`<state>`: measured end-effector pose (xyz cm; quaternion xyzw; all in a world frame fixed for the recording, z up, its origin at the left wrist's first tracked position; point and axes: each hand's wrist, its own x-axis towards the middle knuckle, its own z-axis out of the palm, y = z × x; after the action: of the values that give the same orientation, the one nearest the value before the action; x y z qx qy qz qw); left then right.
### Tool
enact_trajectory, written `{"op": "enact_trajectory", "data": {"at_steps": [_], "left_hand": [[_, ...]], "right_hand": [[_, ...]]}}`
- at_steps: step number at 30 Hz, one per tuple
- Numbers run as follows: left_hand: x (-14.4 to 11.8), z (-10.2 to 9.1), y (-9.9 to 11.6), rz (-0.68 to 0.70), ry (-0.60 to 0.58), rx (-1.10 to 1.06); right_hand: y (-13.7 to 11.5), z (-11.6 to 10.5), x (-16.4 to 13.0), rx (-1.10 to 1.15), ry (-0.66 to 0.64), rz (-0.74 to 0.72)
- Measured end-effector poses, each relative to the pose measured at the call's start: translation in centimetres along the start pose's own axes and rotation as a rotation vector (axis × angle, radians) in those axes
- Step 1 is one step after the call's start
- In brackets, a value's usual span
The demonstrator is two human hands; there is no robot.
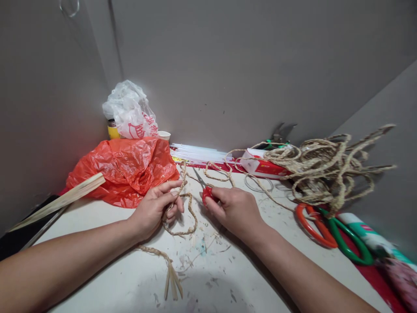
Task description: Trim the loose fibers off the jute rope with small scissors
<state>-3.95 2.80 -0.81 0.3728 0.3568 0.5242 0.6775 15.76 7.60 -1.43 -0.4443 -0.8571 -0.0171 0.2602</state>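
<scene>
My left hand (161, 208) pinches a thin twisted straw rope (192, 217) between thumb and fingers. The rope loops over the table beside that hand, and a frayed end (172, 278) lies below my left wrist. A short length of it sticks up above the fingertips. My right hand (236, 211) is closed around the red handles of small scissors (202, 184). Their metal blades point up and to the left, close to the rope but apart from it. Part of the handles is hidden by the fingers.
A red plastic bag (127, 167) lies at left beside a pale flat strip (65, 200). Clear sticks (198, 153) line the back. At right are a large rope bundle (325, 169), a red box (267, 165) and big scissors with orange and green handles (352, 241). Scraps litter the white table (260, 278).
</scene>
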Motion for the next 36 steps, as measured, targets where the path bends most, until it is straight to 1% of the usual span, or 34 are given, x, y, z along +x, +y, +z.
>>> {"op": "enact_trajectory", "data": {"at_steps": [3, 5, 6, 8, 11, 13, 18, 20, 22, 23, 25, 27, 29, 32, 34, 36], "left_hand": [[0.0, 0.1, 0.0, -0.004, -0.003, -0.001], [0.0, 0.1, 0.0, -0.007, -0.006, -0.005], [0.0, 0.1, 0.0, -0.008, -0.007, -0.006], [-0.1, 0.1, 0.0, -0.010, -0.010, -0.007], [-0.1, 0.1, 0.0, -0.004, -0.018, -0.006], [-0.1, 0.0, -0.1, 0.003, -0.022, -0.002], [-0.1, 0.0, -0.1, 0.000, -0.018, -0.005], [-0.2, 0.0, -0.1, 0.000, -0.017, -0.001], [-0.2, 0.0, -0.1, -0.002, -0.027, 0.009], [-0.2, 0.0, -0.1, -0.002, -0.033, 0.018], [-0.2, 0.0, -0.2, -0.001, -0.042, 0.047], [-0.3, 0.0, -0.4, -0.002, -0.052, 0.095], [-0.5, 0.1, -0.5, -0.011, -0.070, 0.178], [-0.9, 0.5, -0.6, -0.017, -0.091, 0.339], [-1.2, 0.7, -0.4, -0.008, -0.089, 0.418], [-1.3, 0.9, -0.3, 0.008, -0.083, 0.468]], "right_hand": [[0.2, 0.5, -0.1, 0.235, 0.020, 0.095], [-0.1, 0.6, -0.1, 0.305, 0.007, 0.082], [-0.2, 0.6, -0.1, 0.290, -0.006, 0.057], [-0.6, 0.3, -0.1, 0.194, -0.040, 0.007], [-1.2, -0.3, 0.0, 0.027, -0.092, -0.020], [-1.4, -0.6, 0.0, -0.034, -0.106, -0.034], [-1.3, -0.5, 0.0, -0.091, -0.124, -0.043], [-1.0, -0.2, -0.1, -0.068, -0.102, -0.034], [-0.7, 0.1, -0.1, 0.026, -0.050, 0.006], [-0.6, 0.2, -0.1, 0.109, -0.020, 0.045], [-0.6, 0.3, 0.0, 0.353, 0.025, 0.155], [-0.8, 0.2, 0.2, 0.642, 0.036, 0.291], [-1.2, -0.1, 0.5, 0.886, 0.023, 0.424], [-1.8, -0.4, 0.7, 1.140, -0.042, 0.562], [-2.1, -0.5, 0.8, 1.257, -0.107, 0.604], [-2.3, -0.4, 0.7, 1.305, -0.166, 0.604]]}}
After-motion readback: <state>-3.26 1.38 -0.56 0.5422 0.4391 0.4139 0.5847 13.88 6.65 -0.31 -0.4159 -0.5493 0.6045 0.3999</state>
